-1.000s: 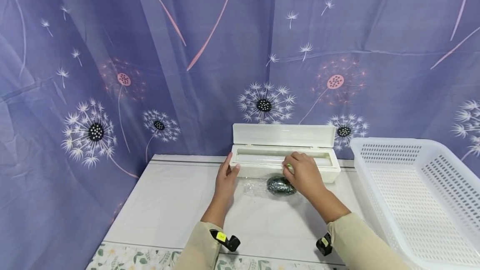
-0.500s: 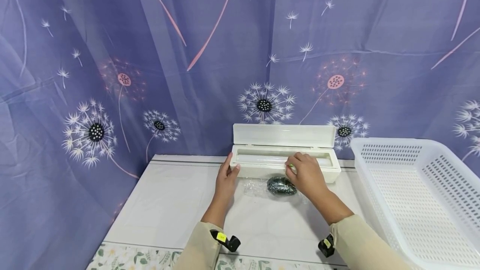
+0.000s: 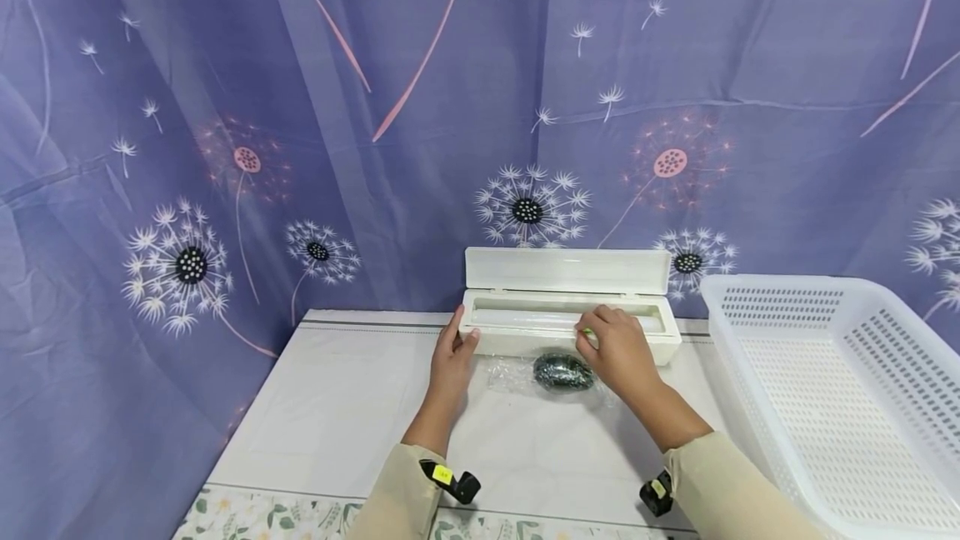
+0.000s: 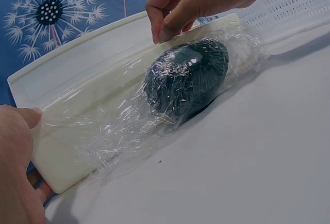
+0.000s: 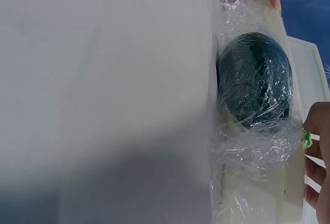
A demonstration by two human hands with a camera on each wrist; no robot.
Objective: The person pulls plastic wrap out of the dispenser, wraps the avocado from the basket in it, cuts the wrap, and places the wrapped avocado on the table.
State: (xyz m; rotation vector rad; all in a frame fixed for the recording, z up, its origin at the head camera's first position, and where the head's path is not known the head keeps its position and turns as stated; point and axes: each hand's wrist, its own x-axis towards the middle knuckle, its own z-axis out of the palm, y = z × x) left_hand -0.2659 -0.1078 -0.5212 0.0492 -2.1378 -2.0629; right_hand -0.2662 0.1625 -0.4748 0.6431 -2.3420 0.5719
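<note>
A white cling film box stands on the table with its lid up and a film roll inside. My left hand holds the box's left end, thumb in front and fingers behind. At the front rim, right of the middle, my right hand pinches a small green slide cutter, mostly covered by the fingers. Cling film runs down over the box front. It is wrapped round a dark green, glossy oval thing, which lies on the table against the box front.
To the right is a white perforated plastic basket. A purple dandelion curtain hangs right behind the box. The white tablecloth has a floral strip along the near edge.
My right hand has slid a little to the right along the front rim of the box with the slide cutter. The left hand, the box and the wrapped oval thing stay in place.
</note>
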